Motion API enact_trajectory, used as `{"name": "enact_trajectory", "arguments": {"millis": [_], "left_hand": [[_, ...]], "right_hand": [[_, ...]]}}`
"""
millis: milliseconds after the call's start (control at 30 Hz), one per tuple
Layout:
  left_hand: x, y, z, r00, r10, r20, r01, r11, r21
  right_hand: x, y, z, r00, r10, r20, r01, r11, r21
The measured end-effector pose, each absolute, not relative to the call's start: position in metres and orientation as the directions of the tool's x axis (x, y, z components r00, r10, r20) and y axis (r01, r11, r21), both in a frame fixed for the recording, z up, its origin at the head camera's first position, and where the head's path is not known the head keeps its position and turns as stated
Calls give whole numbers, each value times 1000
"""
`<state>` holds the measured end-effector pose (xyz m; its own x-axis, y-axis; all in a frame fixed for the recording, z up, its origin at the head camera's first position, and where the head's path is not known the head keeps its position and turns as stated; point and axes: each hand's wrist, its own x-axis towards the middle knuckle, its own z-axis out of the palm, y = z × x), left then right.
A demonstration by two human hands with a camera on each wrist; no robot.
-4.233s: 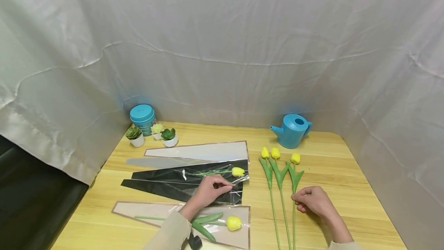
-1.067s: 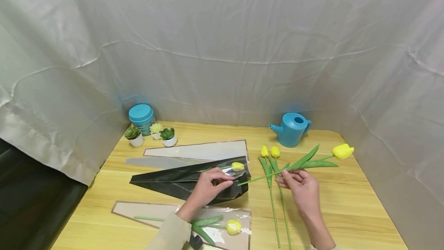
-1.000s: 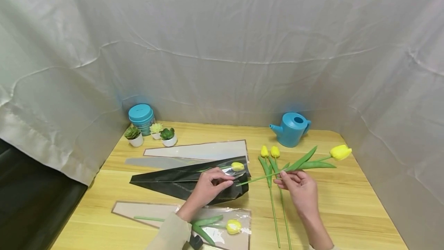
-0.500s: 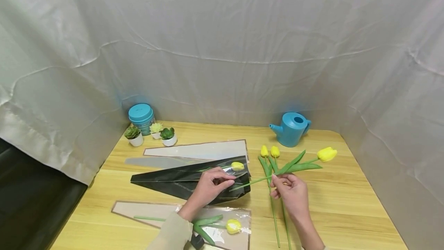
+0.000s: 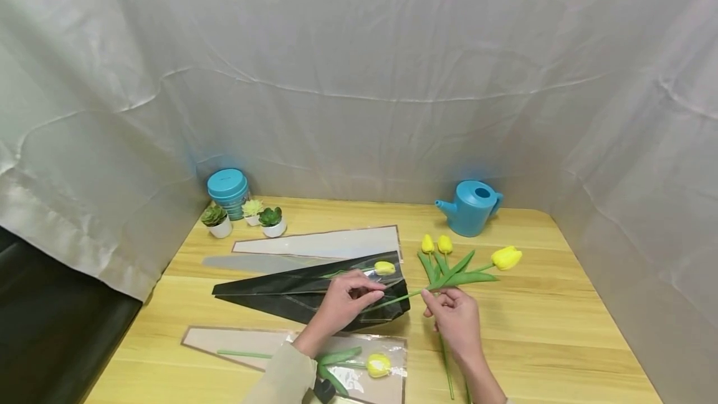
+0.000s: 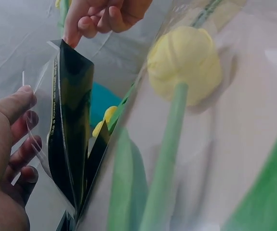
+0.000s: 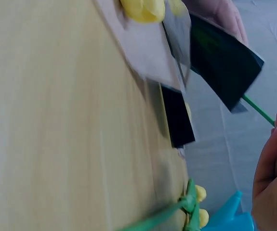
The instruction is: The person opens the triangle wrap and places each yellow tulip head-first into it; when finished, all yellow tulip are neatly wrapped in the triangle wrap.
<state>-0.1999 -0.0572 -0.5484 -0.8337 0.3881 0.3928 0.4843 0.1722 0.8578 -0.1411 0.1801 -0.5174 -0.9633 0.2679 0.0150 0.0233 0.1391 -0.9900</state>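
Observation:
My left hand [image 5: 343,299] pinches the clear film edge at the mouth of a black flower sleeve [image 5: 263,305]. In the left wrist view this sleeve [image 6: 71,125] gapes, black on one side and clear film on the other. My right hand [image 5: 459,320] pinches the stem of a yellow artificial tulip [image 5: 507,258], just below its leaves. The tulip's head points right, while its stem slants left into the sleeve's mouth; the lower end is hidden there. In the right wrist view, the green stem [image 7: 257,109] runs from the fingertips to the black sleeve [image 7: 225,62].
Two more tulips [image 5: 445,244] lie partly under my right hand. A second black sleeve behind holds a tulip [image 5: 384,268]; a beige sleeve [image 5: 210,336] in front holds another. White sleeve [image 5: 325,242], potted succulents [image 5: 273,223], blue canister [image 5: 228,189] and blue watering can [image 5: 473,209] stand or lie farther back.
My right hand has picked the tulip up off the table, turned it sideways and moved it left, its stem entering the black sleeve. My left hand has lifted the sleeve's mouth apart.

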Motion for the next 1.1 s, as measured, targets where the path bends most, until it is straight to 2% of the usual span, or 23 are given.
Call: {"name": "enact_trajectory", "arguments": {"millis": [400, 667, 900, 1100], "left_hand": [[-198, -48, -548, -831, 391, 396, 485, 158, 860], [-197, -42, -550, -836, 363, 412, 485, 137, 864], [-197, -40, -551, -830, 353, 431, 496, 116, 860], [-197, -41, -551, -840, 343, 419, 487, 138, 863]], "right_hand": [[-146, 160, -529, -961, 276, 25, 22, 166, -986], [-147, 152, -529, -972, 235, -21, 64, 178, -982], [-149, 150, -528, -973, 229, -29, 88, 252, -964], [-149, 150, -527, -974, 215, -74, 126, 239, -963]]}}
